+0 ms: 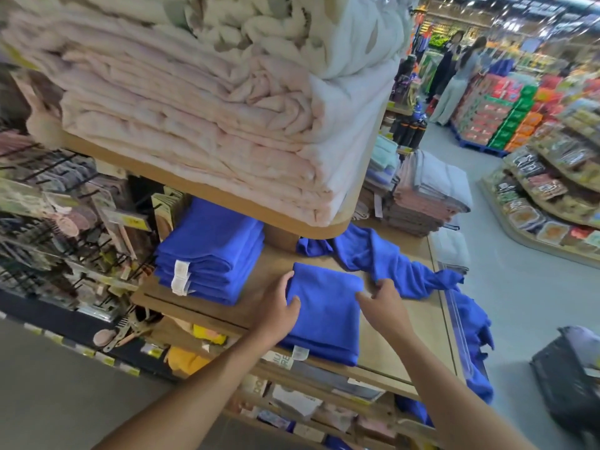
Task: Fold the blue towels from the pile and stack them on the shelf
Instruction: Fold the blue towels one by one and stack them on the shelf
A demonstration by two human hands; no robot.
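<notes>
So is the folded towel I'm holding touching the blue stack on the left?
Apart: the head view shows bare shelf between the towel and the stack.

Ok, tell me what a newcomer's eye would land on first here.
First, the folded blue towel on the wooden shelf, held at its edges by the left hand and right hand. Left of it stands a neat blue stack; behind it sprawls the unfolded blue pile. Pale pink blankets loom above.

Folded towel (324, 315) on shelf (409, 339), left hand (276, 308) at its left edge, right hand (384, 302) at right; towel stack (211, 254) to left, loose pile (393, 264) behind right.
</notes>
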